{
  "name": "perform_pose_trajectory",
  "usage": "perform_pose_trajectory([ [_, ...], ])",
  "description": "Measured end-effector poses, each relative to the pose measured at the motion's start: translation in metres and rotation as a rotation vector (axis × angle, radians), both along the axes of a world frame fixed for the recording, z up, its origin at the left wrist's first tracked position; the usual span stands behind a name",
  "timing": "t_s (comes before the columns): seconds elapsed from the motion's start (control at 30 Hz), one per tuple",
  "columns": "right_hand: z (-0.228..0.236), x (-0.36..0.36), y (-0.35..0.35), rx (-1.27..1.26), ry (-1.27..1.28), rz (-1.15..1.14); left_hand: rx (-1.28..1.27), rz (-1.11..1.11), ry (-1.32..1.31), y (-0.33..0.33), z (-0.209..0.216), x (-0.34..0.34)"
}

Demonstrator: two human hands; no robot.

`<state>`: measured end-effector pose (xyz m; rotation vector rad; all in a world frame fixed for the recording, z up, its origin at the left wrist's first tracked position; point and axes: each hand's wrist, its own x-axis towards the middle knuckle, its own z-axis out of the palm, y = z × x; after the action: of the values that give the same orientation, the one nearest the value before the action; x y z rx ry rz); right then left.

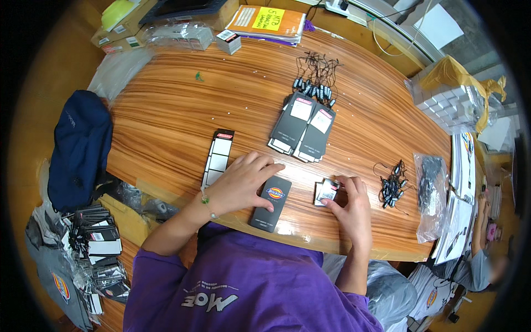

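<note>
A dark grey hang tag (pixel 271 213) with a red and yellow oval logo lies near the table's front edge. My left hand (pixel 246 180) reaches over it, thumb on its face and the other fingers spread just above its top end. To the right sits a small stack of white labels (pixel 326 193); my right hand (pixel 352 202) grips its right side between thumb and fingers. Beside my left wrist lies a strip of white labels (pixel 219 155) with a red mark on top, partly hidden by the hand. Farther back, two piles of grey hang tags (pixel 315 135) rest side by side.
Black tag strings (pixel 318 72) spread behind the piles, and another tangle of strings (pixel 392 188) lies at right. A plastic bag (pixel 431 191) and paper stacks (pixel 462 182) line the right edge. Folders (pixel 265 25) and a small box (pixel 228 41) stand at the back. Dark blue cloth (pixel 80 149) hangs at left.
</note>
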<state>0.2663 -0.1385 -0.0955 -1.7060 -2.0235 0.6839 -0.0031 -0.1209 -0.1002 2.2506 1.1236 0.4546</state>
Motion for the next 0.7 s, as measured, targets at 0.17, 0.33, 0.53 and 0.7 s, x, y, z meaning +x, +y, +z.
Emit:
perform_pose_trajectory([
  [0.17,-0.007,0.002,-0.001,0.051,0.035,-0.014,-0.146,0.009,-0.083,-0.001,-0.006,0.001],
  [0.33,-0.013,0.009,-0.008,-0.219,0.479,-0.195,-0.229,0.131,-0.258,-0.011,0.004,0.000],
  [0.53,0.012,-0.027,-0.019,-0.213,0.683,-0.082,-0.559,0.235,-0.576,-0.019,0.012,0.008],
  [0.7,0.002,-0.015,-0.001,-0.193,0.357,-0.239,-0.698,0.374,-0.719,-0.016,0.011,0.004],
])
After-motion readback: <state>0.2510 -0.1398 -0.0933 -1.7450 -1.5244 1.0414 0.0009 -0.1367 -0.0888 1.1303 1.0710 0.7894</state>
